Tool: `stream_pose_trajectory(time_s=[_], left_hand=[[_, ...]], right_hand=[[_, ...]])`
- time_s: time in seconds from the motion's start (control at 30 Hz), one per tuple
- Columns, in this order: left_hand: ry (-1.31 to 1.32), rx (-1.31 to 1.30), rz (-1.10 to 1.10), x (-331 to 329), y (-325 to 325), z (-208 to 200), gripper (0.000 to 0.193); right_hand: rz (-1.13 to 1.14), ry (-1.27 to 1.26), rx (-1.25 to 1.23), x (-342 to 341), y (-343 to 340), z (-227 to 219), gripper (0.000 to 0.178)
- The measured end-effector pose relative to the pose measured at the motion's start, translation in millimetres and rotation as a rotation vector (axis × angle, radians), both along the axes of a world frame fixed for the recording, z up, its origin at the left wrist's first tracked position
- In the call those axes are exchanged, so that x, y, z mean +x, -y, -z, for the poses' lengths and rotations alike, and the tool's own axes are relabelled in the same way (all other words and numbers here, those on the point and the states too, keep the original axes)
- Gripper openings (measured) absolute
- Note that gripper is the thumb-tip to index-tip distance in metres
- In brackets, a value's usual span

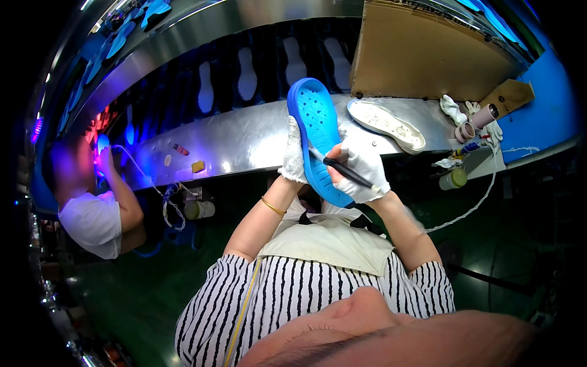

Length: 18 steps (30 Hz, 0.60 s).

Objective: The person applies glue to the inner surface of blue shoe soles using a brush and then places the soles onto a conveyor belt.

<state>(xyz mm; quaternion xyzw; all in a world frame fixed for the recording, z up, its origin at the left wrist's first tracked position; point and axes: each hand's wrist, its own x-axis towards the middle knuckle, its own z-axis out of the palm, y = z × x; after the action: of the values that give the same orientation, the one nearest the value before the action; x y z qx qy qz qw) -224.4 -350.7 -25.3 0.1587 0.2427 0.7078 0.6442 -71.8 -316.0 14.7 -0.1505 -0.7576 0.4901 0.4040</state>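
Observation:
My left hand (294,154), in a white glove, grips the left edge of a blue perforated shoe sole (319,113) and holds it tilted upright above the bench's front edge. In my right hand (365,166), gloved with bare fingertips showing, is a slim black-handled brush (351,172). Its pale tip lies at the inner face of the blue sole, near the middle; the bristles are too small to make out. Just right of the blue sole, a white shoe sole (391,126) rests on the metal bench (257,136).
Beyond the bench, a dark conveyor carries several grey sole shapes (247,74). A cardboard sheet (422,58) stands at the back right, near pink cylinders (485,115), cloths and a hanging jar (452,179). At left, a co-worker (98,214) sits beside a yellow sponge (197,166).

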Motion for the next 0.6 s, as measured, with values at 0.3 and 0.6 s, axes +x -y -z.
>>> stream_pose_trajectory(time_s=[0.3,0.6], left_hand=[[0.062,0.031,-0.029,-15.9,-2.7,-18.7,0.084],[0.274,0.245,0.138,19.4,26.0,-36.9,0.094]], right_hand=[[-0.136,0.159,-0.084,10.8,11.5,-13.9,0.017],[0.045,-0.089,-0.335,22.5,-26.7,-12.7,0.015]])
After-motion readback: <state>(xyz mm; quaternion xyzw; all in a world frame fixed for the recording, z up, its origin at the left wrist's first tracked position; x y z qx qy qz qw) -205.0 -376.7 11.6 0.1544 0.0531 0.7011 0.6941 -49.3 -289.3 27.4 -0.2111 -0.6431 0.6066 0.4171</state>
